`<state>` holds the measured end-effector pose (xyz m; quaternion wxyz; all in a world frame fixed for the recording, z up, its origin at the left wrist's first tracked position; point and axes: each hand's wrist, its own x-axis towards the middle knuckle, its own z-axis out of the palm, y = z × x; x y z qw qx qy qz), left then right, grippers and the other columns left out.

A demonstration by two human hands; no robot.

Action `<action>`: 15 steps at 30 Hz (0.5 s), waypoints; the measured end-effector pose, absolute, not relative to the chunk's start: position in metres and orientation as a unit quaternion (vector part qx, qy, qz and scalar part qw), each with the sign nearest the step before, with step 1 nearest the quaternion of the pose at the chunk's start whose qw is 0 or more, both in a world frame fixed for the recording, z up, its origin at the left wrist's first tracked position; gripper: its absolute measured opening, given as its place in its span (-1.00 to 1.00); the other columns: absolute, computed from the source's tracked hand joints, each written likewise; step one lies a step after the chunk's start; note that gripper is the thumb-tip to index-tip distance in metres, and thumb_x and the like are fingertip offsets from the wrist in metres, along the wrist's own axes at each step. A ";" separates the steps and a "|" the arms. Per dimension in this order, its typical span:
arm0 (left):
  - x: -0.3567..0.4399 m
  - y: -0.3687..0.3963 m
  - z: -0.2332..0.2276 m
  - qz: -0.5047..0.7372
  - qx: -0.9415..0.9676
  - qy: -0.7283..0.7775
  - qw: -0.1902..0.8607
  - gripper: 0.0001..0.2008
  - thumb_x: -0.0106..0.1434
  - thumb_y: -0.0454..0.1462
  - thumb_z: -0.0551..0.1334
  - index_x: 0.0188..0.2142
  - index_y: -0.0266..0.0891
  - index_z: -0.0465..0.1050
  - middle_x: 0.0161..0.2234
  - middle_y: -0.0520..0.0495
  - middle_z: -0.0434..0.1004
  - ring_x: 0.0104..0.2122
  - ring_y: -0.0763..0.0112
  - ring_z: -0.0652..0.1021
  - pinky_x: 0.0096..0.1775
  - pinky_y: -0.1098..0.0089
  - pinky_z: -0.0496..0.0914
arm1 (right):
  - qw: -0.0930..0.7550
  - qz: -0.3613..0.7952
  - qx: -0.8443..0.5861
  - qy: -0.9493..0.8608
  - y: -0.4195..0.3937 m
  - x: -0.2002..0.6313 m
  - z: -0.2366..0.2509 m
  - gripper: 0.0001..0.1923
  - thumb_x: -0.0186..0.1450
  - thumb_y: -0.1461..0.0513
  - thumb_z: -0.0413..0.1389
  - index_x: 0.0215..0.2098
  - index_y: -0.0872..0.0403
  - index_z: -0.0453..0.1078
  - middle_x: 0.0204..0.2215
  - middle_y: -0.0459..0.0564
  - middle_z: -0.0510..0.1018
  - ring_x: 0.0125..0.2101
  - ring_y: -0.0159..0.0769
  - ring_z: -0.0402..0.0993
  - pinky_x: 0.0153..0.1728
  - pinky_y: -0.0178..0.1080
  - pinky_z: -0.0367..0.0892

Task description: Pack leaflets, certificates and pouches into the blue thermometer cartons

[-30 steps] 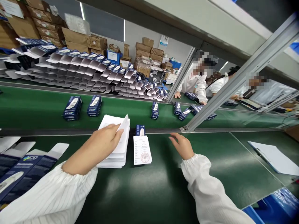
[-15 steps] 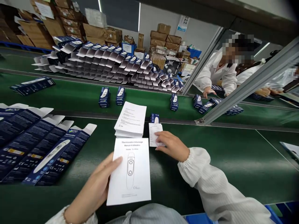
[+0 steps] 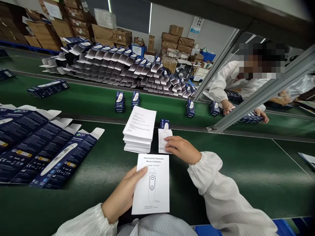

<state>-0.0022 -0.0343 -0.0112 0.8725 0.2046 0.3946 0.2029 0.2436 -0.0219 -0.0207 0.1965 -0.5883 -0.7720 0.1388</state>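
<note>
Manual booklet [image 3: 151, 183] now pinched at left edge in my left hand [image 3: 123, 196], thumb on cover, held close to body, just below booklet stack [image 3: 139, 129]. Half second ago I had it higher and nearer stack; I read it as drawn clear. My right hand [image 3: 180, 149], fingers bent, tips pressing small slip [image 3: 164, 140] right of stack; same spot as before, slip not lifted. Flat blue cartons [image 3: 49, 147] fanned well left of stack. Boxed units [image 3: 127, 101] on belt beyond stack. Co-worker's hand [image 3: 227, 106] far right of stack.
</note>
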 end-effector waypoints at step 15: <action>0.036 -0.035 -0.026 0.275 0.175 0.339 0.883 -0.63 0.27 -0.11 0.18 -0.04 -0.32 0.44 -0.25 -0.19 0.61 -0.23 0.21 0.58 -0.13 0.29 0.41 | 0.347 0.128 -0.482 -0.794 -0.073 0.200 -0.012 -0.75 0.41 0.19 -0.01 -0.42 0.07 0.31 -0.42 -0.02 0.52 -0.34 -0.29 0.47 -0.29 -0.23 0.40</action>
